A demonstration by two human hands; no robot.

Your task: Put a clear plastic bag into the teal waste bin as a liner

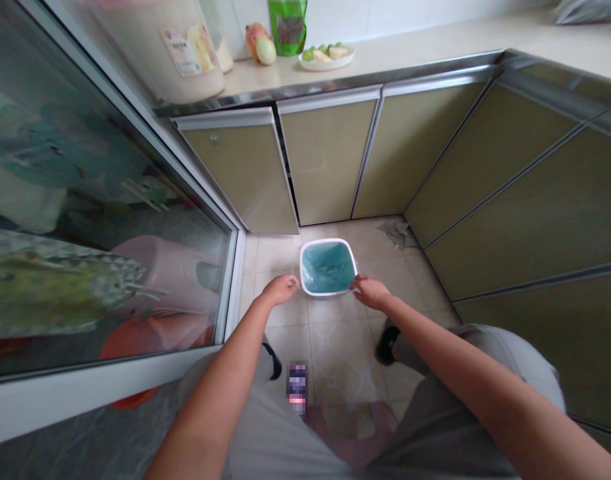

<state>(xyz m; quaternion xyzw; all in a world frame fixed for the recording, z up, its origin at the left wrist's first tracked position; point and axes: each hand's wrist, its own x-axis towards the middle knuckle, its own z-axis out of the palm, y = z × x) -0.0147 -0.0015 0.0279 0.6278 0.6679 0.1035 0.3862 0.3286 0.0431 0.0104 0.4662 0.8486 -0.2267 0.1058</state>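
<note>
A small trash bin with a white rim stands on the tiled floor, between my feet and the cabinets. Its inside is covered by a teal plastic bag. Just left of the rim is my left hand, its fingers curled together; whether anything is pinched in them is too small to tell. At the near right corner, the fingers of my right hand are closed against the bin's rim. What lies under those fingertips is hidden.
Cabinet doors line the back and right; the left one sits slightly ajar. A glass sliding door is at left. On the counter are a fruit plate, a green pouch and a large container. A grey rag lies in the corner.
</note>
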